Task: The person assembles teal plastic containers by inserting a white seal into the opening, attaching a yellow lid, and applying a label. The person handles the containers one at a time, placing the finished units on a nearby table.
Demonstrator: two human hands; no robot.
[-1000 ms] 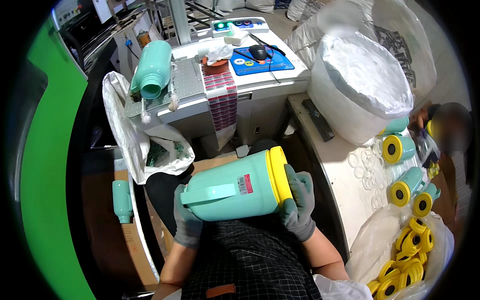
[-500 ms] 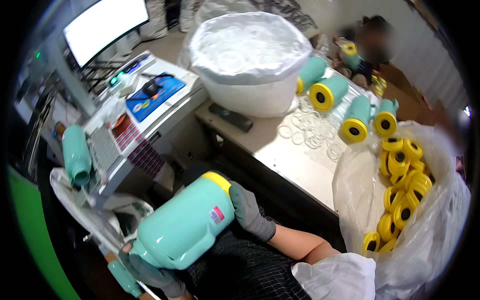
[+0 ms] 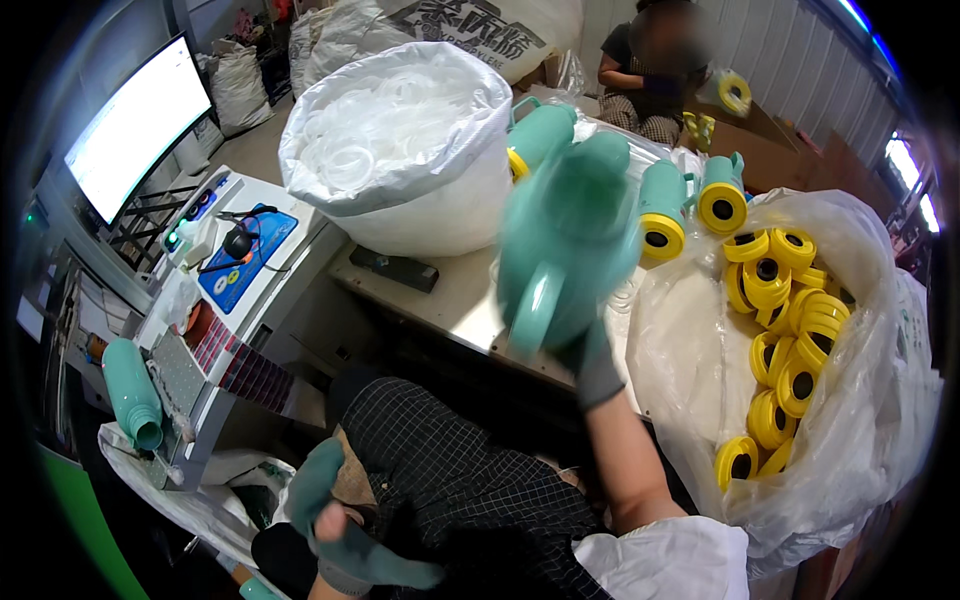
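A large teal plastic jug (image 3: 568, 235), blurred by motion, is raised over the metal table (image 3: 455, 305) with its handle facing me. My right hand (image 3: 596, 366), in a grey glove, grips the jug from below. My left hand (image 3: 345, 528), in a teal-grey glove, is low beside my checked apron, holds nothing, and has its fingers apart. Behind the raised jug, more teal jugs with yellow caps (image 3: 662, 212) stand on the table.
A big white bag of clear rings (image 3: 400, 140) stands on the table's far left. A clear bag of yellow caps (image 3: 785, 350) is at the right. A monitor (image 3: 135, 125), a blue pad (image 3: 240, 255) and another teal jug (image 3: 130, 392) are at the left. A person (image 3: 650, 60) sits behind.
The jug went from my lap, held in both hands, up over the table in my right hand alone. My left hand let go and dropped. The view swung right.
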